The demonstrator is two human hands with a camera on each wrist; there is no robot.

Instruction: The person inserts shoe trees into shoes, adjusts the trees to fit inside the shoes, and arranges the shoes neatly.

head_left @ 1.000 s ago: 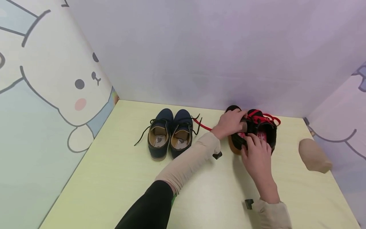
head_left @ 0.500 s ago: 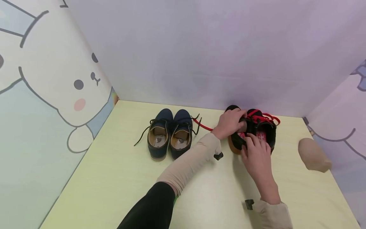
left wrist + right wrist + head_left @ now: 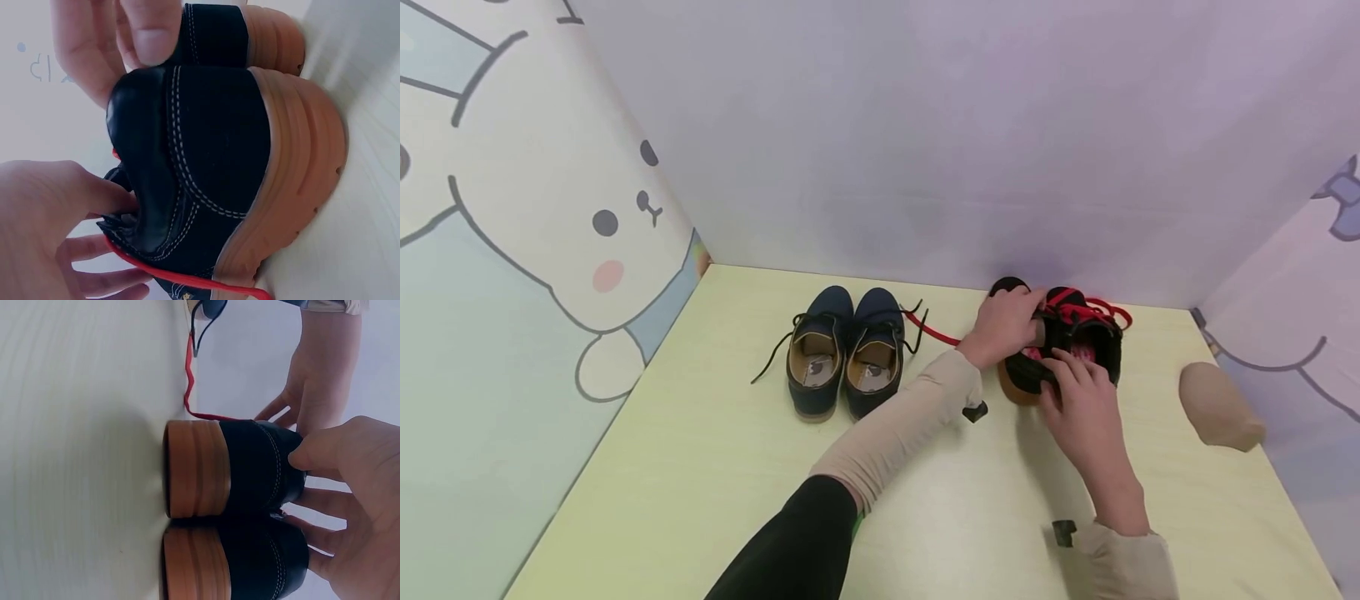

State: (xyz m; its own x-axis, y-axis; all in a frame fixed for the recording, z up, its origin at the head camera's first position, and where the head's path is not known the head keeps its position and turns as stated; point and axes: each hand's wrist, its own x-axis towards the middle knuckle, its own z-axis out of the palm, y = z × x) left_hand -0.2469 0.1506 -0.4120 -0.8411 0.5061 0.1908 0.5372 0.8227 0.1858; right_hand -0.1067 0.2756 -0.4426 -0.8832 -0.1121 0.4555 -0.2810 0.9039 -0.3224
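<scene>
A pair of black shoes with brown soles stands side by side, toes toward the back wall. My left hand [image 3: 1006,323] pinches the lacing edge of the left black shoe [image 3: 219,137], thumb inside its opening. Behind that shoe, my right hand [image 3: 1086,408] pinches the heel collar; in the right wrist view its thumb lies on the outside of the heel. The right black shoe [image 3: 1108,346] has its red laces [image 3: 1078,312] gathered over the front. A loose red lace [image 3: 934,332] trails left from the left black shoe, partly hidden by my left hand.
Two navy shoes [image 3: 812,396] with dark laces stand together on the pale tabletop [image 3: 700,442], left of the black pair. A beige lump-shaped object [image 3: 1221,408] lies near the right edge. The pale back wall [image 3: 925,167] rises right behind the shoe toes.
My right hand has shifted slightly to the right at the heel of the left black shoe. My left hand and the shoes look nearly unmoved.
</scene>
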